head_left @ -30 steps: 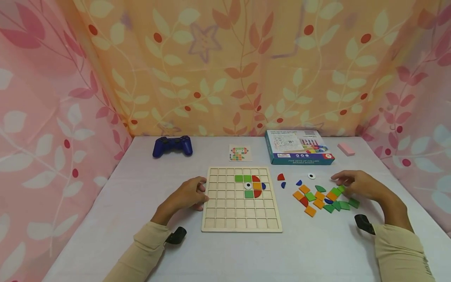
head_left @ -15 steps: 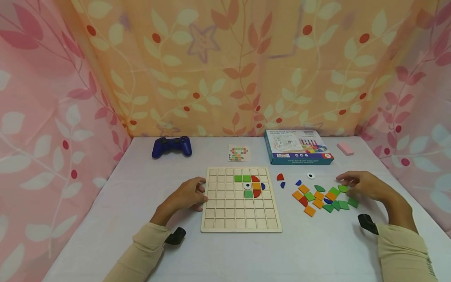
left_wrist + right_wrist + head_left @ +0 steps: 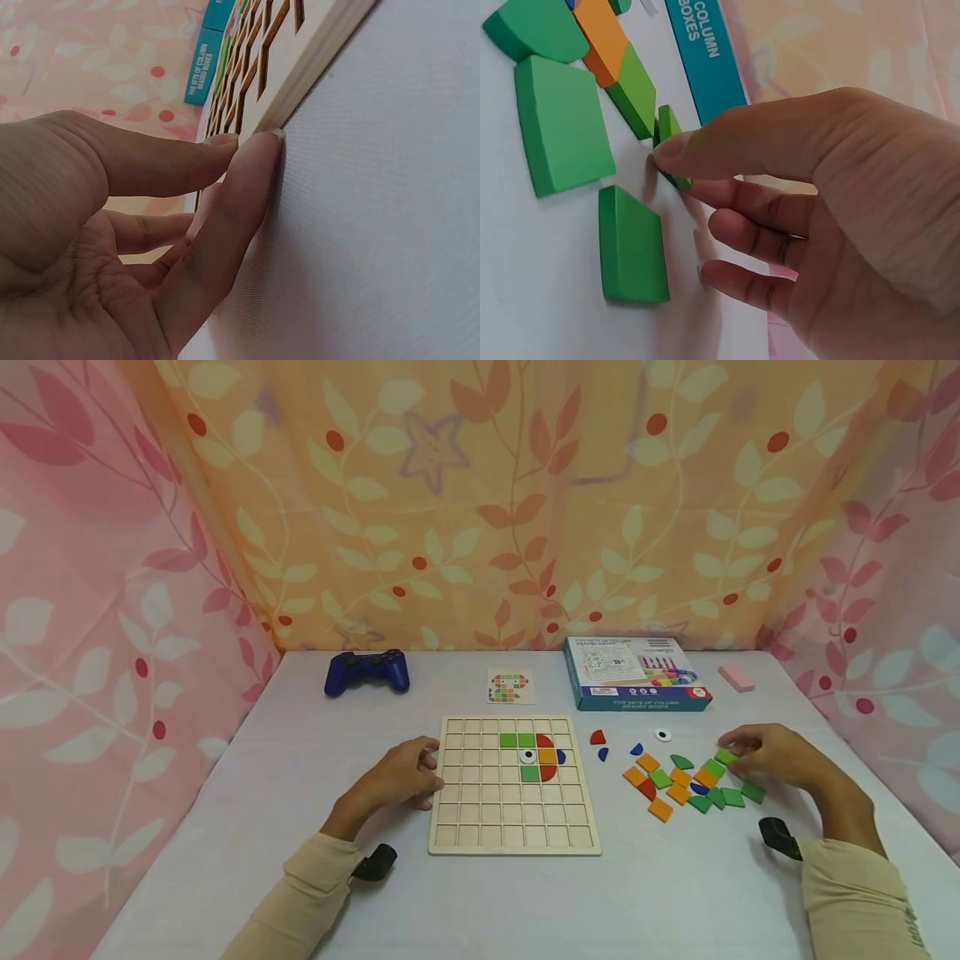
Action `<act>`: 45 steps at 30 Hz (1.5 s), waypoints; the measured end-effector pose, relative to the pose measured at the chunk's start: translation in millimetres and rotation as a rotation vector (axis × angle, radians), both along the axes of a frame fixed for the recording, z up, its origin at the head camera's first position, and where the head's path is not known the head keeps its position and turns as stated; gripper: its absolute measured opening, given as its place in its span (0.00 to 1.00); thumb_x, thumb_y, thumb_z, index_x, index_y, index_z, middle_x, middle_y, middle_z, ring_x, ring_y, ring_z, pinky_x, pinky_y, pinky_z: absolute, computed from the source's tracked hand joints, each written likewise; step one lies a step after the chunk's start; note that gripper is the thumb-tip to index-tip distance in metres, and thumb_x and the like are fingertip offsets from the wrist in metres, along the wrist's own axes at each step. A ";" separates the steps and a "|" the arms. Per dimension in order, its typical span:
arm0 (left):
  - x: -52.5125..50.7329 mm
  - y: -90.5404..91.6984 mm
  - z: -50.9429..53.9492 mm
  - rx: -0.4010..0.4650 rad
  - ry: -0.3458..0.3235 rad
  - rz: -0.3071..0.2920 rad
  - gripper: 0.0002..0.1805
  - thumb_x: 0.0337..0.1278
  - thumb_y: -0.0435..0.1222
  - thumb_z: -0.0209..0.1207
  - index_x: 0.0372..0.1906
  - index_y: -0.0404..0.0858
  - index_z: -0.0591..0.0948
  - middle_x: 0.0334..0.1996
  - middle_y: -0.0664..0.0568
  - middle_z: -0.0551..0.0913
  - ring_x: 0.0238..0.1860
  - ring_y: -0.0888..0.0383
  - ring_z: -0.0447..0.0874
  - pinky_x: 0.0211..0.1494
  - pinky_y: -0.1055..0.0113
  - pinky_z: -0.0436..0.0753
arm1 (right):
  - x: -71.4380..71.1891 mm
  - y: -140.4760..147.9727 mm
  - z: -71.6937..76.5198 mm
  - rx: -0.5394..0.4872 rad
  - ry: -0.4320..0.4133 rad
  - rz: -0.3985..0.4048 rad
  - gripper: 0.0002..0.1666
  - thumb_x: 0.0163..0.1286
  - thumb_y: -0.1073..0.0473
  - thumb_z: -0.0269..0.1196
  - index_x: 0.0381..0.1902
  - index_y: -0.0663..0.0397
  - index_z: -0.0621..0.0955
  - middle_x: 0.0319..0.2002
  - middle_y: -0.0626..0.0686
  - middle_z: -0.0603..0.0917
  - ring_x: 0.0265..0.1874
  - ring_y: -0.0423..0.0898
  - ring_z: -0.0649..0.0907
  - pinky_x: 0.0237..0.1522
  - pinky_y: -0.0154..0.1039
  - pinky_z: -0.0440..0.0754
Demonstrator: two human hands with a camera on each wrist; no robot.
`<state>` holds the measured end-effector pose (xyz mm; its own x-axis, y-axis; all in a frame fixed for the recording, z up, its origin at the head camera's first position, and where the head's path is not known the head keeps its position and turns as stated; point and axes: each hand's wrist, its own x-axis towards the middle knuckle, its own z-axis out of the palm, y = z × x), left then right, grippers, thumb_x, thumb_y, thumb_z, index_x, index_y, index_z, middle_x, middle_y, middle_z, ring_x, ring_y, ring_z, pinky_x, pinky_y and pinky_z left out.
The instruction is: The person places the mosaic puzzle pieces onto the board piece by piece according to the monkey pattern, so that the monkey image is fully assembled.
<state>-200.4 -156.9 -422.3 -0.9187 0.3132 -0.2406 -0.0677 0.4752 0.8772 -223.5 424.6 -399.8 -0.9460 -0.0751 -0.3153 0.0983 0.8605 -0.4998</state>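
My left hand (image 3: 399, 774) holds the left edge of the wooden grid board (image 3: 487, 837), thumb and a finger meeting at its rim in the left wrist view. Several tiles sit in the board's upper right: green squares (image 3: 517, 740), red quarter-rounds (image 3: 548, 772), an orange square (image 3: 547, 756), a blue half-round (image 3: 560, 757) and an eye tile (image 3: 528, 757). Between thumb and index finger, my right hand (image 3: 776, 756) pinches a light green square tile (image 3: 670, 127), tilted up on edge. Its other fingers are loosely bent. Loose green tiles (image 3: 562, 124) lie beside that hand.
Loose orange tiles (image 3: 660, 810), red, blue and green pieces and another eye tile (image 3: 662, 735) lie right of the board. Behind stand a pattern card (image 3: 512, 686), a blue game controller (image 3: 367, 672), a flat box (image 3: 637, 675) and a pink block (image 3: 737, 677).
My right hand has shifted slightly right, then a little back left, and the light green tile at its fingertips has tipped up. My left hand stays at the board's edge.
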 end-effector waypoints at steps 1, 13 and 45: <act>-0.1 0.0 -0.2 0.000 -0.001 0.001 0.38 0.62 0.24 0.66 0.76 0.26 0.66 0.52 0.39 0.75 0.42 0.52 0.80 0.37 0.60 0.94 | -0.4 -1.5 -0.4 -0.001 0.002 -0.001 0.32 0.64 0.59 0.73 0.63 0.67 0.82 0.44 0.56 0.84 0.46 0.54 0.80 0.48 0.46 0.88; 1.0 0.0 -0.4 -0.001 -0.007 0.009 0.37 0.63 0.25 0.66 0.76 0.27 0.66 0.53 0.39 0.75 0.42 0.52 0.80 0.37 0.61 0.94 | -8.9 -45.7 0.4 -0.016 0.045 0.094 0.32 0.65 0.52 0.74 0.63 0.63 0.83 0.45 0.56 0.84 0.44 0.51 0.80 0.42 0.38 0.86; 0.3 3.2 0.7 -0.044 -0.014 0.031 0.36 0.62 0.24 0.67 0.75 0.29 0.68 0.52 0.41 0.76 0.42 0.53 0.80 0.36 0.62 0.93 | -38.2 -210.9 4.1 -0.116 0.204 0.388 0.21 0.67 0.55 0.73 0.56 0.56 0.88 0.44 0.51 0.87 0.46 0.51 0.80 0.43 0.39 0.84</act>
<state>-200.1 -153.7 -421.6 -0.9243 0.2739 -0.2660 -0.0946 0.5106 0.8546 -261.7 213.7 -395.8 -0.8831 -0.4598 -0.0936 -0.3309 0.7518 -0.5704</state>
